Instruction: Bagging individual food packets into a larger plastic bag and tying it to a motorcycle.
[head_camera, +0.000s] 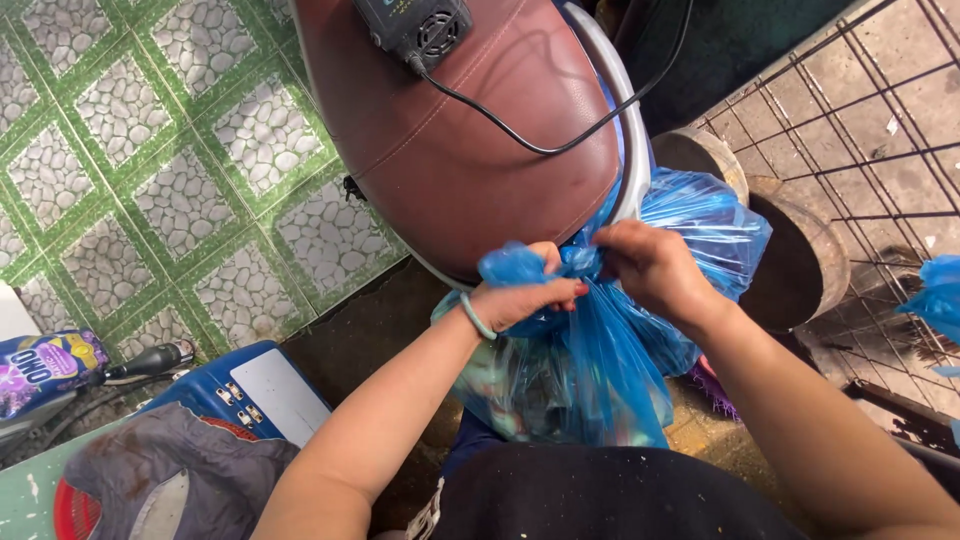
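Observation:
A blue translucent plastic bag (590, 380) hangs full in front of me, just below the rear of a brown scooter seat (470, 150). My left hand (525, 295), with a pale green bangle on the wrist, grips the bag's bunched top from the left. My right hand (650, 265) pinches the same bunched top from the right, fingers curled into the plastic. Both hands meet at the bag's neck, beside the seat's grey grab rail (635, 150). A second bulge of blue bag (705, 225) shows behind my right hand.
A black charger box (415, 28) with a cable lies on the seat. Green patterned floor tiles (130, 170) spread at left. Two round metal drums (800, 250) and a wire grid (870, 120) stand at right. A blue case (245, 395) and grey cloth (170, 480) sit lower left.

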